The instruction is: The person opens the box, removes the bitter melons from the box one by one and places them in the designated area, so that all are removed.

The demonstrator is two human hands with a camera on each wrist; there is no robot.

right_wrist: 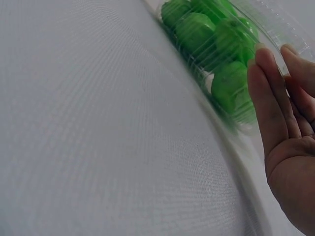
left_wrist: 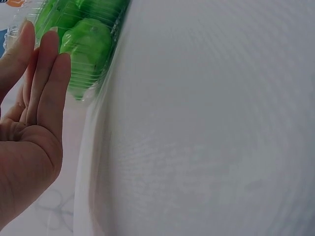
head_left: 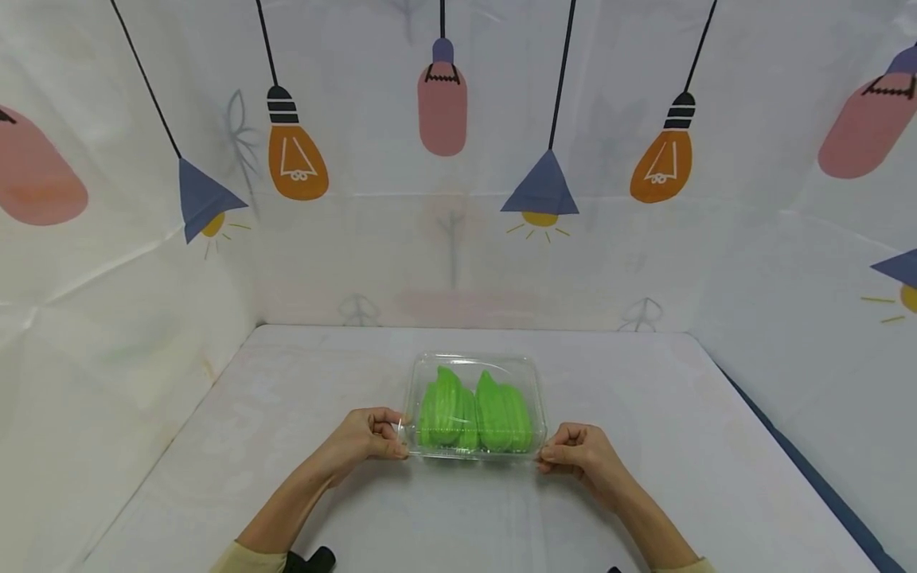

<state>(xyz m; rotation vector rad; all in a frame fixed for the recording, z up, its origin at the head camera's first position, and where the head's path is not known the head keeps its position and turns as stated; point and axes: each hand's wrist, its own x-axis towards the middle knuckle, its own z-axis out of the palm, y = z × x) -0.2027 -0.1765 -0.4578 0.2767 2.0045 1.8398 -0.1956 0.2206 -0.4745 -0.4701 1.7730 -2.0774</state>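
Gripping the clear plastic container (head_left: 516, 366) by its two near corners, you have its whole load riding on thin material, and that is where trouble would start. Your left hand (head_left: 365, 438) pinches the left corner between thumb and fingers, and your right hand (head_left: 583, 458) pinches the right one the same way; the far side has no hand on it. The container is in front of you, over the middle of the white table (head_left: 616, 382), with the green pieces (head_left: 446, 414) standing in two clusters inside. You would do well to treat the walls as flexible: squeezing harder, or drawing your hands apart, could bow or crack the near edge. If one hand rises or pulls sooner than the other, the container may twist, and the pieces could slide to the low side and drag a corner from your fingers. The unsupported far side could also dip. The pictures don't settle whether the base touches the table, nor whether the container is latched, so a sharp tilt might spill the pieces.
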